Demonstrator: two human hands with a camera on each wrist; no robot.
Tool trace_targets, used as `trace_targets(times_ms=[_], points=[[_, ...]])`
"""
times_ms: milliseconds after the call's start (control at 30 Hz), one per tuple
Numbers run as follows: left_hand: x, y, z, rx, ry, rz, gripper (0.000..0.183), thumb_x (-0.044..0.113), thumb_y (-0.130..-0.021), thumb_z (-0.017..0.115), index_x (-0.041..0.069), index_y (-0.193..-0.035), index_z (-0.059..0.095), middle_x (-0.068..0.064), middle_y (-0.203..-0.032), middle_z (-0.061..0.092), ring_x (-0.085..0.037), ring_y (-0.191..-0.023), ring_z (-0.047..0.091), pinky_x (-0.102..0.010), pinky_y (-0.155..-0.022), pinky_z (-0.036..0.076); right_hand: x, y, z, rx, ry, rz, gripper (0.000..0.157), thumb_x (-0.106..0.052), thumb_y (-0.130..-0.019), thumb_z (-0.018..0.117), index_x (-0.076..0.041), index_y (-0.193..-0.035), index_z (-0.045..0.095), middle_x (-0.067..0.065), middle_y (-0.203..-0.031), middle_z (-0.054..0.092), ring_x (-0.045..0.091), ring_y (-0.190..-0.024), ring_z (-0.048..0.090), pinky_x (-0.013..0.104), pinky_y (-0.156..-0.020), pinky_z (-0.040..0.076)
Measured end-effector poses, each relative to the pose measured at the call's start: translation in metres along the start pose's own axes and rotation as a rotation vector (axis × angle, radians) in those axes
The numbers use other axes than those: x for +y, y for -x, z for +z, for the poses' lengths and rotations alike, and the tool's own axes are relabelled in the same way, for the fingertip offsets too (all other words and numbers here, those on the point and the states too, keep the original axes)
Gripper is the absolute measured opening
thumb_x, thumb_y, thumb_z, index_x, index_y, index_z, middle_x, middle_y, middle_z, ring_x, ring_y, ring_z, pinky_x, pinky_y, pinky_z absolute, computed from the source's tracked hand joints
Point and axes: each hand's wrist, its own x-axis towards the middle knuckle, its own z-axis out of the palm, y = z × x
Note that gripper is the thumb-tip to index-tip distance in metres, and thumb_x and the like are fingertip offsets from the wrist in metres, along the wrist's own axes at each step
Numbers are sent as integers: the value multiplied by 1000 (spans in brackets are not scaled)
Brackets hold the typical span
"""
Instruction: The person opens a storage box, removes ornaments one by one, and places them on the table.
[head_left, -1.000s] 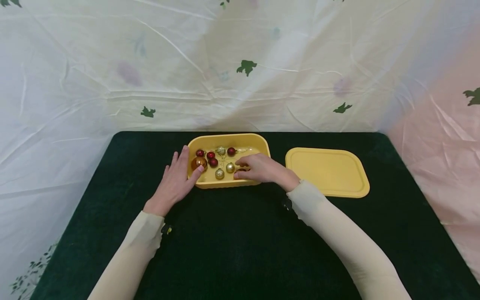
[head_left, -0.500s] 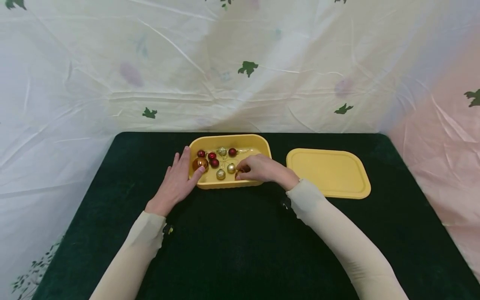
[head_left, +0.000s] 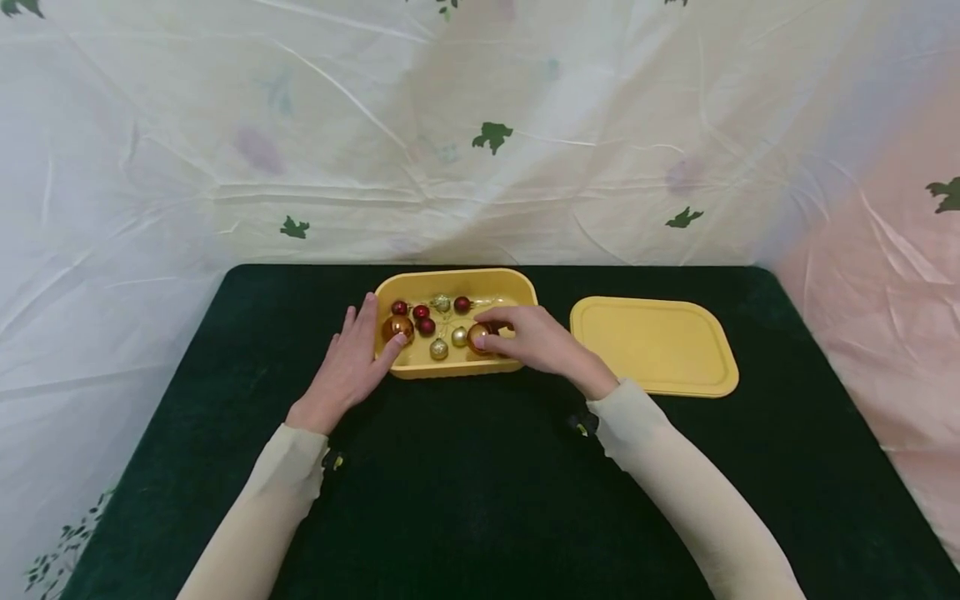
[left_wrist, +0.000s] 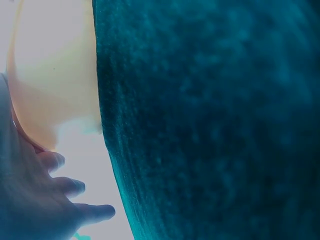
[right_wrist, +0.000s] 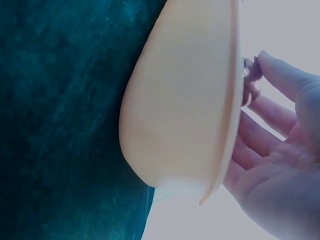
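Note:
Several small Christmas baubles lie in a yellow plastic box (head_left: 510, 282), among them dark red baubles (head_left: 426, 326) and gold baubles (head_left: 438, 348). Against the box's left wall rests my left hand (head_left: 347, 367), fingers stretched along the outside and thumb over the rim, near a large amber bauble (head_left: 396, 327). At the box's right front, my right hand (head_left: 536, 337) holds a second amber bauble (head_left: 477, 337) between thumb and curled fingers. In the right wrist view, the box wall (right_wrist: 185, 100) hides most of that bauble.
A flat yellow lid (head_left: 652, 346) lies to the right of the box on the dark green tablecloth (head_left: 465, 483). Pale patterned fabric (head_left: 360, 167) hangs behind the table and at both sides.
My right hand has shifted slightly to the right and turned, so more of the amber bauble at its fingertips shows. My left hand stays at the box's left side.

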Motion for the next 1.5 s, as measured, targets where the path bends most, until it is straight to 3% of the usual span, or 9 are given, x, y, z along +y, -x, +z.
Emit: trace_targets(times_ms=[233,633,1233,1500], points=[[1,0,0,2,2,3,94,68,-104,33,13,-165,-13,-14,-173,-4,-39,-157,-5,-69,-122,7,-3,22,-4,97,-92,16,51,-43,-100,68,-15,-142,64,2,-131,66,23,-125,59,51,-104,51],[2,1,1,2,-9,-5,92,64,-105,34,11,-165,-13,-17,-173,-2,-42,-157,-3,-69,-121,7,-5,58,-12,221,-140,4,49,-40,-98,73,-17,-141,65,2,-133,67,22,-118,62,54,-100,52],[0,0,1,-8,1,2,93,65,-105,33,11,-165,-12,-13,-173,-6,-41,-157,-5,-69,-121,7,-2,114,-23,243,-228,57,47,-37,-99,71,-18,-142,63,-1,-131,68,20,-121,61,59,-104,49],[1,1,1,-4,1,0,93,66,-105,33,11,-165,-13,-14,-173,-6,-42,-157,-6,-70,-121,7,5,127,-17,216,-232,78,45,-36,-99,71,-20,-141,64,-1,-132,68,21,-123,62,61,-105,48]])
